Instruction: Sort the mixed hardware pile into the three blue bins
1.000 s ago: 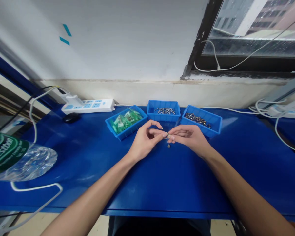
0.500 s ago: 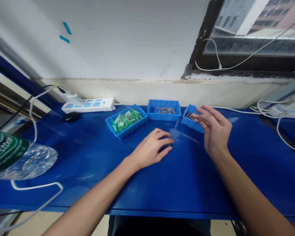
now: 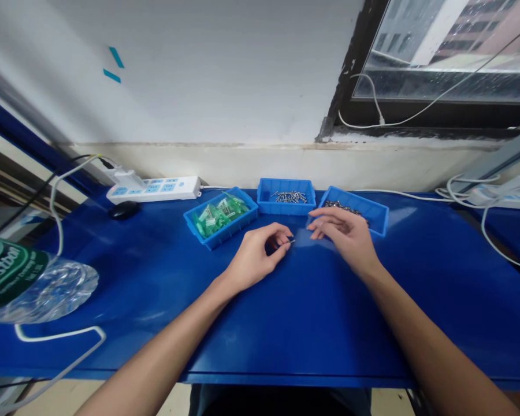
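Centre: the left hand (image 3: 253, 254) pinches a small metal part (image 3: 292, 241) above the table (image 3: 286, 329); a loosened grip could drop it. The right hand (image 3: 346, 234), fingers loosely parted, could knock the right-hand bin (image 3: 375, 214); whether it holds anything cannot be told.

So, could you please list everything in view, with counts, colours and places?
Table: one, blue, foreground.
Left tray, middle tray, right tray: one each, blue, table's far side.
Packets: several, green, left tray.
Screws: many, silvery, middle tray.
Small parts: many, dark metallic, right tray.
Power strip: one, white, back left.
Oval object: one, black, beside it.
Bottle: one, clear, green label, left edge.
Cables: several, white and black, both sides.
Tape: two strips, teal, wall.
Window: one, dark-framed, upper right.
Metal piece: one, left fingertips.
Hands: two, bare, above table.
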